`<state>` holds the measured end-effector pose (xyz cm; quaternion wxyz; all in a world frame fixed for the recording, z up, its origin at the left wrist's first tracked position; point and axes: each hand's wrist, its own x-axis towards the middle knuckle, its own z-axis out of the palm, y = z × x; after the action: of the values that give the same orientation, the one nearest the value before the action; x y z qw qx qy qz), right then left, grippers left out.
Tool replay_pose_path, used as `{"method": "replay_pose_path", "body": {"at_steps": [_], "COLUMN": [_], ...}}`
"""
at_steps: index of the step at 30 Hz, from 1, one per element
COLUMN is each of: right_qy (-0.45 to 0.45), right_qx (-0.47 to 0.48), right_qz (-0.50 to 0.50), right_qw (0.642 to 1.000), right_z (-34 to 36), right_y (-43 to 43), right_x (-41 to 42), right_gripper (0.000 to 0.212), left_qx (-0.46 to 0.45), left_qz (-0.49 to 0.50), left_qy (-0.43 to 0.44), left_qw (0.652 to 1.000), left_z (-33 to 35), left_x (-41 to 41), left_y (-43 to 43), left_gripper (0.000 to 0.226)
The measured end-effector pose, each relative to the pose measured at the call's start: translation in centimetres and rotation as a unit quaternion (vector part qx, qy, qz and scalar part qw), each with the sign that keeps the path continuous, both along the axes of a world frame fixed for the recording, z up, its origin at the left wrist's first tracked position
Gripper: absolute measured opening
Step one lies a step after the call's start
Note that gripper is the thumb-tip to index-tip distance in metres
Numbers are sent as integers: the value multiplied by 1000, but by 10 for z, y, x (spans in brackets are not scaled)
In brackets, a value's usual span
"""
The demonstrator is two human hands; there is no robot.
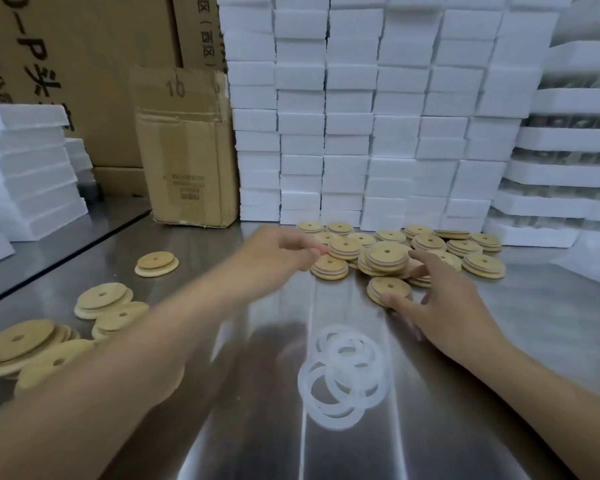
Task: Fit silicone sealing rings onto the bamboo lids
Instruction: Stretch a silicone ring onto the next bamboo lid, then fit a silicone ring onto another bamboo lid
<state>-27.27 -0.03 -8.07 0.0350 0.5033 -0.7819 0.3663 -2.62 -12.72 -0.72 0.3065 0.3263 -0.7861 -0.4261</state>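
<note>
Head: steel table (551, 323), lids (388, 255), foam blocks (361, 116).

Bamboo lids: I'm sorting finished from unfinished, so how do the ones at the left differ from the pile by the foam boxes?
The left lids show bare wood edges; the far pile shows a white band round the lids' steps, likely fitted rings. The left lids are few and spread; the far pile is larger and heaped. Both are round, stepped, with a centre hole.
</note>
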Motion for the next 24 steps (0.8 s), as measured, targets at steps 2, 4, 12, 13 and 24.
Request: {"method": "replay_pose_path", "body": {"at_steps": [2, 4, 12, 13, 24], "right_qy": [7, 15, 107, 105, 123], "right_qx": [-12, -19, 13, 10, -6], "right_qz": [-8, -3, 57, 63, 236], "right_qw": [1000, 1000, 993, 992, 964], "right_z": [0, 2, 9, 9, 11], "right_y": [1, 3, 13, 14, 18], "right_x": [1, 4, 19, 19, 34], "right_gripper": [69, 56, 34, 32, 24], "left_qx": [-63, -126, -93, -111, -14], "left_qz": [22, 112, 206, 206, 17], "left_qy": [-74, -103, -423, -417, -88], "left_qw": [995, 980, 877, 878, 996], "left_z": [27, 38, -34, -33, 8], "left_x": [30, 64, 126, 125, 18], "left_y": [-25, -56, -133, -131, -14], "left_gripper": [19, 23, 61, 57, 42]}}
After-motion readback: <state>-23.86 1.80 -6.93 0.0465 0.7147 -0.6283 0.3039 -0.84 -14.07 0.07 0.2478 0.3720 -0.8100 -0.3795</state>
